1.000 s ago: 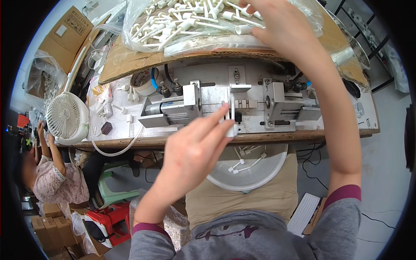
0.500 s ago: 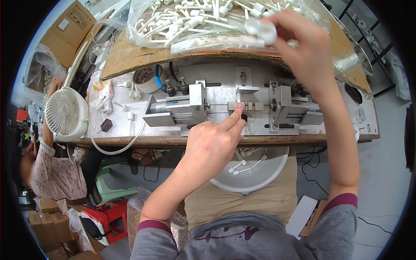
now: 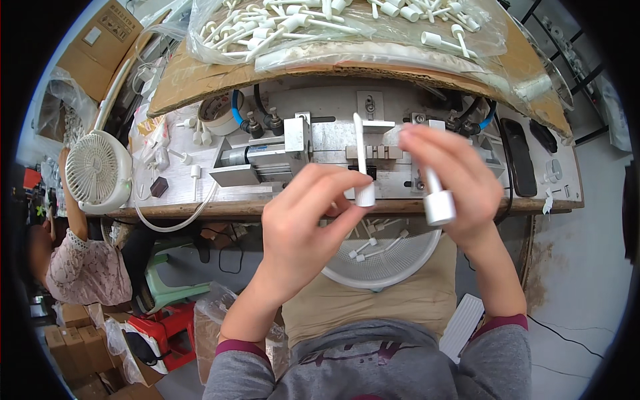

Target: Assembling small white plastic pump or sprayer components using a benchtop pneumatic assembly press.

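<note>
My left hand [image 3: 303,223] pinches a white plastic capped rod [image 3: 361,153] by its ribbed cap, the thin stem pointing up in front of the metal fixture. Slightly blurred, my right hand [image 3: 460,177] holds another white capped rod [image 3: 439,208], its cap toward me and most of its stem hidden by the fingers. Behind both hands, a notched metal block [image 3: 377,153] sits in the middle of the fixture. To its left is a pneumatic cylinder clamp [image 3: 267,160]; my right hand largely covers the clamp on the other side.
Many white capped rods [image 3: 293,23] lie in a clear bag on a cardboard sheet [image 3: 180,87] above the bench. A white mesh basket [image 3: 380,277] with several rods rests at my lap. A white fan [image 3: 100,173] stands left, near another person's arm [image 3: 75,193]. A dark phone [image 3: 518,157] lies right.
My right hand has come down from the bag with a capped rod. My left hand has left the notched block and now holds a capped rod, raised off the fixture.
</note>
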Demonstrator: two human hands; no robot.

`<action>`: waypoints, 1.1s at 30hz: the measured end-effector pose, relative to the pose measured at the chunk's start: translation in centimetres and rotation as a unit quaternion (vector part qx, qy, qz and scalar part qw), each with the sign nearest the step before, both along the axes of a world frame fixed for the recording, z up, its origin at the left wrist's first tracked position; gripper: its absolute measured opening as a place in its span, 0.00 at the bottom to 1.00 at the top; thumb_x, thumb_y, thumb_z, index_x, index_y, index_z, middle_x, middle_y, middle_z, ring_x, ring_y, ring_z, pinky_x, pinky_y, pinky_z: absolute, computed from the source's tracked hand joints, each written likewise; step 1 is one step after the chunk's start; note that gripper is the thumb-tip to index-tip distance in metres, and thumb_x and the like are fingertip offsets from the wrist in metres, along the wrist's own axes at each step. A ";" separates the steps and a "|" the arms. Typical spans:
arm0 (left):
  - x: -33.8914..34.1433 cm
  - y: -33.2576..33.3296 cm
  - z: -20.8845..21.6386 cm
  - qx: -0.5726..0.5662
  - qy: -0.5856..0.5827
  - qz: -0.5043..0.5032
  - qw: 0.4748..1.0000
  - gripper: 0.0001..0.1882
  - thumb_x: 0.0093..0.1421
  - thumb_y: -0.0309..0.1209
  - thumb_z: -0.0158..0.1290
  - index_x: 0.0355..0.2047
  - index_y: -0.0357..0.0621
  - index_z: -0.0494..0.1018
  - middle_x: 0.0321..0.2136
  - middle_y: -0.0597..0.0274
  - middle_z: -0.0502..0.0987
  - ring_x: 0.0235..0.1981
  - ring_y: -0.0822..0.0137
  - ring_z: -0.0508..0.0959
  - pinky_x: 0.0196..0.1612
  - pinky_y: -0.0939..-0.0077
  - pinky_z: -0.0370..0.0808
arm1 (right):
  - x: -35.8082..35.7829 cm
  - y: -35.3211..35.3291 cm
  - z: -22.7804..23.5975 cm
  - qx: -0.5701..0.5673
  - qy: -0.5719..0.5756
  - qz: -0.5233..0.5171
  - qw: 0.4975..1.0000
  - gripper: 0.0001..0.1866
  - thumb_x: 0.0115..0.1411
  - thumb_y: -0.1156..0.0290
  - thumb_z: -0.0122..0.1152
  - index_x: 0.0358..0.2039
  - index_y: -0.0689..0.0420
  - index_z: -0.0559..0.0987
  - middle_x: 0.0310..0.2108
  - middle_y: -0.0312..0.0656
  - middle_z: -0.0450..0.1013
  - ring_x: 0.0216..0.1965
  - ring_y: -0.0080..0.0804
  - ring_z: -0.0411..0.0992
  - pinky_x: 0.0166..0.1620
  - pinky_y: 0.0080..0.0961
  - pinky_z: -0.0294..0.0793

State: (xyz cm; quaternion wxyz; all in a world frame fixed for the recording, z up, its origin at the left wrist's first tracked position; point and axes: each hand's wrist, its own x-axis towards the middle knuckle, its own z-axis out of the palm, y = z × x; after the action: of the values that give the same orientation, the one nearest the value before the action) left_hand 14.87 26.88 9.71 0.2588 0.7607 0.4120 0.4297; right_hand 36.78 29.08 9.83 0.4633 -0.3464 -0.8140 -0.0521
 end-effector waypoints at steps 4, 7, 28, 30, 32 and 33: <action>0.4 0.5 -2.4 0.137 0.165 0.015 0.977 0.16 0.47 0.26 0.67 0.38 0.40 0.81 0.43 0.60 0.81 0.30 0.61 0.81 0.37 0.72 0.79 | 0.9 -0.9 0.6 -0.133 0.121 0.048 0.983 0.23 0.59 0.74 0.61 0.54 0.70 0.75 0.52 0.57 0.73 0.48 0.44 0.78 0.52 0.33 0.76; 0.7 0.3 -2.9 0.147 0.230 0.021 0.962 0.15 0.48 0.27 0.66 0.38 0.43 0.81 0.47 0.59 0.82 0.30 0.63 0.82 0.34 0.73 0.78 | 1.1 -1.3 0.6 -0.180 0.166 0.108 0.963 0.30 0.61 0.64 0.61 0.58 0.73 0.71 0.55 0.61 0.70 0.53 0.46 0.75 0.57 0.37 0.72; -4.3 13.0 6.4 0.233 0.251 0.210 0.916 0.15 0.55 0.34 0.64 0.44 0.51 0.82 0.29 0.65 0.84 0.25 0.74 0.78 0.28 0.78 0.72 | -2.4 -3.8 -2.4 -0.167 -0.130 -0.046 0.976 0.14 0.46 0.76 0.69 0.35 0.60 0.77 0.52 0.47 0.77 0.23 0.30 0.74 0.29 0.25 0.73; -4.6 15.4 6.8 0.203 0.300 0.214 0.907 0.14 0.55 0.35 0.63 0.43 0.53 0.82 0.30 0.67 0.84 0.24 0.72 0.78 0.29 0.76 0.72 | -3.1 -3.2 -3.1 -0.140 -0.148 -0.051 0.978 0.12 0.48 0.75 0.66 0.34 0.60 0.76 0.51 0.47 0.78 0.19 0.28 0.69 0.25 0.24 0.71; -4.4 16.5 6.8 0.194 0.320 0.208 0.904 0.14 0.55 0.35 0.61 0.43 0.53 0.82 0.30 0.68 0.84 0.24 0.72 0.78 0.30 0.75 0.73 | -3.4 -2.4 -3.0 -0.114 -0.165 -0.059 0.978 0.09 0.49 0.75 0.62 0.32 0.59 0.75 0.49 0.48 0.79 0.15 0.28 0.68 0.22 0.22 0.69; -4.3 17.1 6.5 0.188 0.330 0.203 0.903 0.14 0.55 0.35 0.60 0.42 0.53 0.82 0.31 0.69 0.84 0.25 0.71 0.79 0.30 0.74 0.74 | -3.6 -2.0 -2.9 -0.111 -0.169 -0.060 0.977 0.09 0.48 0.76 0.62 0.31 0.59 0.74 0.49 0.49 0.79 0.15 0.28 0.69 0.22 0.21 0.70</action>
State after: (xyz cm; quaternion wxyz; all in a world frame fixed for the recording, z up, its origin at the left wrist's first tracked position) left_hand 10.55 43.98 16.21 -0.1321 0.7935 0.5308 0.2668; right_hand 33.21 27.04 6.89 0.2732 -0.4300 -0.8592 -0.0468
